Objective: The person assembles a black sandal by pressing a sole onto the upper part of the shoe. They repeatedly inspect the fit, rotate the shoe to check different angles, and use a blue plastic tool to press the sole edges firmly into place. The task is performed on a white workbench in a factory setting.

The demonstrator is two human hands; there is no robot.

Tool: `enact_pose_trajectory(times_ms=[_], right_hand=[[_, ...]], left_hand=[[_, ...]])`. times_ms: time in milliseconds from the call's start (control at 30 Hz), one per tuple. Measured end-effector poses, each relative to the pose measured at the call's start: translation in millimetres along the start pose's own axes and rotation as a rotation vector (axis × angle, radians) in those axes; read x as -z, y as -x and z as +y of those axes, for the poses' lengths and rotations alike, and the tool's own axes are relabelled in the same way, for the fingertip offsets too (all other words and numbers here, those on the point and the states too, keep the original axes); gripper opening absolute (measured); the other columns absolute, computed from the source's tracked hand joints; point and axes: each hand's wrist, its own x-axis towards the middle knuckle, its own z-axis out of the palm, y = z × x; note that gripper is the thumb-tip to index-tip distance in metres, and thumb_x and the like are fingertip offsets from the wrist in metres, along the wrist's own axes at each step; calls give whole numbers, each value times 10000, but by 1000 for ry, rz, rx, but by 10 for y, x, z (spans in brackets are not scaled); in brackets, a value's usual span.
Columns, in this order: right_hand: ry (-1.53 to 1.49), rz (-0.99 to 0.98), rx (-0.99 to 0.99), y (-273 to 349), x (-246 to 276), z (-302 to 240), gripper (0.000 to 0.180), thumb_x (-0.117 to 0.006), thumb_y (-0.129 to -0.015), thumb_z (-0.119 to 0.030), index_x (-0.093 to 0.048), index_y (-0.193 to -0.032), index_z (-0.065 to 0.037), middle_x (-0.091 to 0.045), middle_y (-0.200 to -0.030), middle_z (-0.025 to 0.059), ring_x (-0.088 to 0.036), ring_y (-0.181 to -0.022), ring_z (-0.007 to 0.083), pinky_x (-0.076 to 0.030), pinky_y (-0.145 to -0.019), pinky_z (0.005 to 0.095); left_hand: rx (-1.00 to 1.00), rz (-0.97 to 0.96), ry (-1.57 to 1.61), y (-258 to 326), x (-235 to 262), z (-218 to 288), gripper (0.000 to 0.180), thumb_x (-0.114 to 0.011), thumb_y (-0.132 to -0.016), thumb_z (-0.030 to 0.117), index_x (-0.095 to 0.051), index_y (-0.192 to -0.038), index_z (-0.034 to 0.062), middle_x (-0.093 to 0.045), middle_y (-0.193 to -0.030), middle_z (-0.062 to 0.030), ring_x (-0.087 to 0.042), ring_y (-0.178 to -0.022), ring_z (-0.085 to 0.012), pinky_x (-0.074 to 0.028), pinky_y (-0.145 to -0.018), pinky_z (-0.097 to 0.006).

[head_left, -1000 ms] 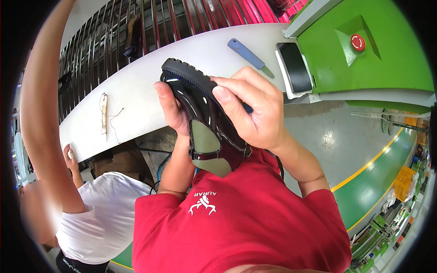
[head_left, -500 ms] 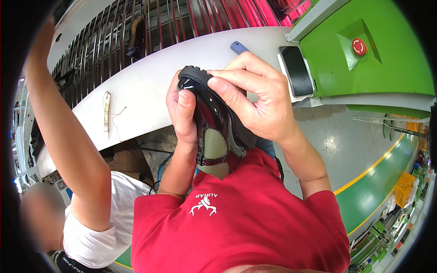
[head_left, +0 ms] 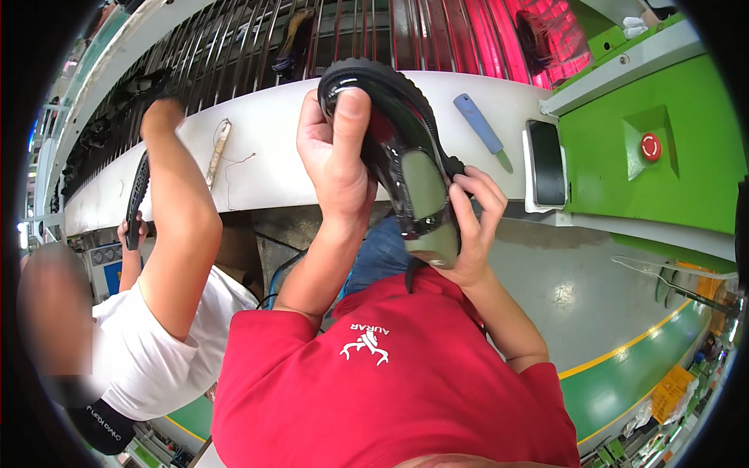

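A glossy black and dark red shoe with a greenish insole showing is held up over the front edge of the white bench, its toe pointing away from me. A black treaded sole runs along its far and right edge. My left hand is closed on the toe, thumb on the shiny upper and fingers behind. At the heel end, my right hand grips the shoe, its fingertips against the edge of the sole; part of its hold is hidden.
On the white bench lie a blue-handled knife, a phone, and a pale stick with thread. Behind runs a roller conveyor carrying shoes. A green machine with a red button stands right. At left, a co-worker holds a black sole.
The shoe has moved away from me and tilted. My right hand has slid from the toe to the heel. The knife now shows fully. The co-worker's arm has come down.
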Motion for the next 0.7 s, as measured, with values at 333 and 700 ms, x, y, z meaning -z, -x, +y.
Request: enact_pose_trajectory(times_ms=[333,700], right_hand=[[-110,-120,-90,55,351,-95,979,-1015,-712,-201,-549,-1527,75,-648,-1367,217,-599,-1172,393,-513,-983,485],[-119,-255,-157,-491,884,61,786,-1008,-733,-184,-689,-1417,34,-714,-1283,200,-688,-1135,360,-573,-972,441]], left_hand=[[-146,-405,-297,-144,-35,252,379,-700,-1043,131,-604,-1369,-38,-795,-1121,-249,-790,-996,-234,-642,-896,-360],[24,-260,-284,-148,56,-95,413,-715,-1061,243,-675,-1385,-9,-757,-1279,-184,-713,-1223,-222,-553,-1036,-331]])
